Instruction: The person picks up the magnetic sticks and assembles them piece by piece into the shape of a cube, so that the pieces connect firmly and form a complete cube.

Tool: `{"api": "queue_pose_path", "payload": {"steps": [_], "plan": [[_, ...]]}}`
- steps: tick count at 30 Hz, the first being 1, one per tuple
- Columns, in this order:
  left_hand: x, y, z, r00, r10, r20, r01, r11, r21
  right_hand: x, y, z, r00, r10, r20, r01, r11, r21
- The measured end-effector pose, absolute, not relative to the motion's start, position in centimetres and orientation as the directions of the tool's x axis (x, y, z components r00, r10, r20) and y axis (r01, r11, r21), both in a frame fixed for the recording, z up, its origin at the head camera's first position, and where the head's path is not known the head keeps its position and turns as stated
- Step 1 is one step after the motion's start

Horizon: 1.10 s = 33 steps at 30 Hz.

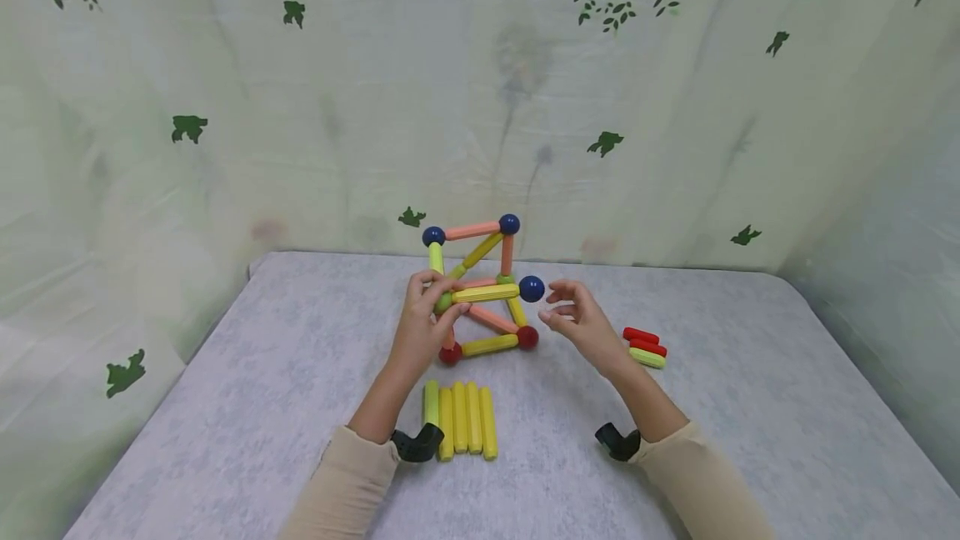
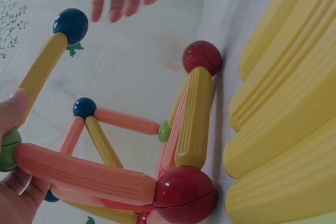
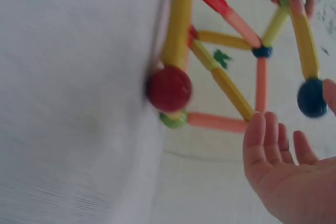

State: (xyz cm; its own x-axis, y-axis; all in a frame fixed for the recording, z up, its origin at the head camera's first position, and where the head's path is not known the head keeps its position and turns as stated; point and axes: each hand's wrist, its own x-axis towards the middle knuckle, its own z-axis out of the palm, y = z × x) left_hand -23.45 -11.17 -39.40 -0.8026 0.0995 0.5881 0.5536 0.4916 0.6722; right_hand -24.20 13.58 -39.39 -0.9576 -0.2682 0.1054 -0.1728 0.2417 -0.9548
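Observation:
A frame of orange and yellow rods [image 1: 480,290] joined by balls stands mid-table. My left hand [image 1: 437,297] pinches the green ball [image 1: 444,303] at its near-left upper corner; thumb and ball [image 2: 7,150] show in the left wrist view. From that ball a yellow rod [image 1: 486,293] runs right to a blue ball [image 1: 531,288] that sticks out unsupported. My right hand [image 1: 561,308] hovers just right of that blue ball [image 3: 311,97] with fingers loosely spread, holding nothing. Red balls [image 1: 527,337] mark the front base corners.
Several loose yellow rods [image 1: 465,419] lie side by side near the table's front, between my forearms. Two red rods and a yellow one [image 1: 645,347] lie to the right. The grey table [image 1: 225,407] is backed by a pale leaf-print curtain [image 1: 300,107].

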Motion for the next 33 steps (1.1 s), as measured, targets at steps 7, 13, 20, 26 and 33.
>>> {"api": "queue_pose_path", "payload": {"steps": [7,13,20,26,33], "plan": [[-23.3,-11.3,-39.4,-0.793,0.1,0.601,0.564,0.494,0.662,-21.0,11.5,-42.2,-0.868,-0.495,-0.052,-0.132,0.33,-0.935],[-23.4,-11.3,-39.4,-0.787,0.097,0.609,0.568,0.498,0.655,-20.0,9.4,-44.0,-0.746,-0.657,-0.108,-0.248,0.426,-0.87],[-23.4,-11.2,-39.6,-0.783,0.096,0.615,0.572,0.501,0.649,-18.9,7.6,-44.1,-0.786,-0.607,-0.121,-0.387,0.634,-0.67],[-23.3,-11.2,-39.4,-0.782,0.092,0.616,0.571,0.502,0.65,-18.0,6.9,-43.5,-0.859,-0.491,-0.142,-0.32,0.733,-0.6],[-23.4,-11.2,-39.4,-0.799,0.095,0.594,0.555,0.499,0.666,-20.4,8.8,-41.7,-0.928,-0.367,0.056,-0.293,0.63,-0.719]]}}
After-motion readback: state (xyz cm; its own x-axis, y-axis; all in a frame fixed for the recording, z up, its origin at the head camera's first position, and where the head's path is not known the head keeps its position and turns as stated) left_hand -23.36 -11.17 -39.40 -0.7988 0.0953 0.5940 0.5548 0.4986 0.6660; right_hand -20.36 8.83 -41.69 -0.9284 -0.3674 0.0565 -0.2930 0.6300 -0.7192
